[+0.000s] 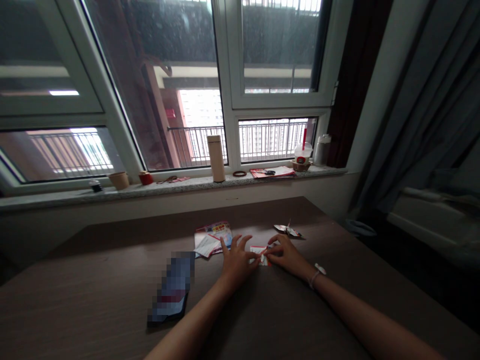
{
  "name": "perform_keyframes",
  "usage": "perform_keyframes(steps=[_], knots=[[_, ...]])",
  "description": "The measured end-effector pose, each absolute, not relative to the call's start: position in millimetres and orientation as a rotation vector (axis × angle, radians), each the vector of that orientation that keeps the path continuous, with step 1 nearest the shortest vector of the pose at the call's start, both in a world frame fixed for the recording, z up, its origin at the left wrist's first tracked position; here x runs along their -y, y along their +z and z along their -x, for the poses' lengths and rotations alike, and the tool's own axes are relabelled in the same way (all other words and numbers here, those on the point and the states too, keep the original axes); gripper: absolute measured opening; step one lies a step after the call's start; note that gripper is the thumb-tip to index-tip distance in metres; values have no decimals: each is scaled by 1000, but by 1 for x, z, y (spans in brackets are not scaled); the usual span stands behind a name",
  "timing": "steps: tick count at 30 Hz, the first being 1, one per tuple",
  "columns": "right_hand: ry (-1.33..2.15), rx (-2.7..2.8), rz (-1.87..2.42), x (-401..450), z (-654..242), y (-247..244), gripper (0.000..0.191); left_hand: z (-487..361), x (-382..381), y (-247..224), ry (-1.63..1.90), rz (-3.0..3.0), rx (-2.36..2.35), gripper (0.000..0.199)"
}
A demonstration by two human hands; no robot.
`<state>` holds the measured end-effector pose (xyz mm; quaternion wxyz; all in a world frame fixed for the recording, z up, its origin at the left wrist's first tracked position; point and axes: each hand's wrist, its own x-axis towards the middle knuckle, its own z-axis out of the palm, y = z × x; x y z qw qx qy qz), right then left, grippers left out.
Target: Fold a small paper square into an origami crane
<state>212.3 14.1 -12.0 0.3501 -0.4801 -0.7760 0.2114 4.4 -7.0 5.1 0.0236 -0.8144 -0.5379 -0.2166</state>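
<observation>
A small square of folded paper (264, 261), white with red and orange print, lies on the table between my two hands. My left hand (239, 262) pinches its left side between thumb and index finger, the other fingers spread. From the right, my right hand (287, 254) closes its fingertips on the upper part of the paper; the exact folds are hidden by the fingers. Just beyond the right hand sits a folded paper crane (288, 230). Printed paper sheets (208, 245) lie in a loose pile beyond and left of my left hand.
A phone (174, 287) with a blurred-out screen is on the brown table (93, 280), left of my left forearm. Along the windowsill (187, 187) stand a beige flask (216, 159), paper cup (119, 180), drink cup with red straw (302, 152), and scissors (268, 172) on red-edged papers.
</observation>
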Motion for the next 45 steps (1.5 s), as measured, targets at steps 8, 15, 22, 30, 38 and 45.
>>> perform_keyframes(steps=[8,15,22,30,38,45], knots=[[504,2038,1360,-18,-215,-10,13,-4,6,5,-677,2550,1702,12],[456,2036,1396,-17,-216,-9,15,-2,1,3,-660,2582,1723,12],[361,2069,1412,-20,-218,-10,16,-2,1,2,-658,2586,1741,12],[488,1968,1262,-32,-225,-19,22,0,-1,0,-681,2579,1739,11],[446,1987,1429,-33,-215,-11,17,1,0,6,-654,2616,1809,13],[389,2013,1543,-34,-209,-7,16,1,-1,4,-661,2618,1802,14]])
